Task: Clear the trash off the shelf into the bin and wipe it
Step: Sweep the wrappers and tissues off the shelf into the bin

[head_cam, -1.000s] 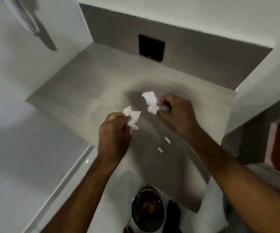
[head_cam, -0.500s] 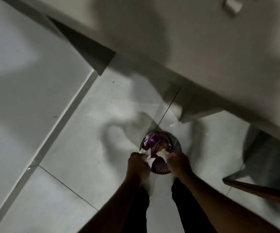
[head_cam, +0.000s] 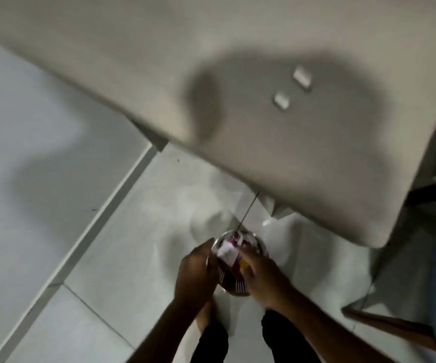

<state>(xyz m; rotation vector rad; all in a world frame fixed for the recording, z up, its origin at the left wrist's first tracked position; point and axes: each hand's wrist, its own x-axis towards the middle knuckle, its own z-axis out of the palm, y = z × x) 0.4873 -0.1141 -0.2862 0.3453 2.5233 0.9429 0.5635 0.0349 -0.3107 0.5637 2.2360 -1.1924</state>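
Hands: left hand [head_cam: 196, 271] and right hand [head_cam: 260, 273] down at the small round mesh bin on the floor [head_cam: 238, 284], 1 on each side of its rim, after being up at the shelf pinching crumpled paper a second ago.

Grip: left fingers curled at the rim, right spread over the opening; too blurry to say whether anything was still pinched, so can't tell.

Trash: white crumpled paper wad [head_cam: 226, 251] sitting on top of the purple wrappers in the bin, between the 2 hands. Looked dropped or right about to be.

Shelf: pale grey wood-look shelf top [head_cam: 133, 61] now up above the hands, well apart from the bin.

Leftovers: 2 small white rectangular scraps [head_cam: 282, 100] [head_cam: 302, 77] lying near each other on the shelf, in the shadow.

Meaning: big pieces probably done, so roughly the 1st half of clearing. Likely 1 more trip for the 2 scraps, then the wipe. No cloth anywhere in view.

Risk: tiny flat scraps probably fiddly to pick off a smooth top.
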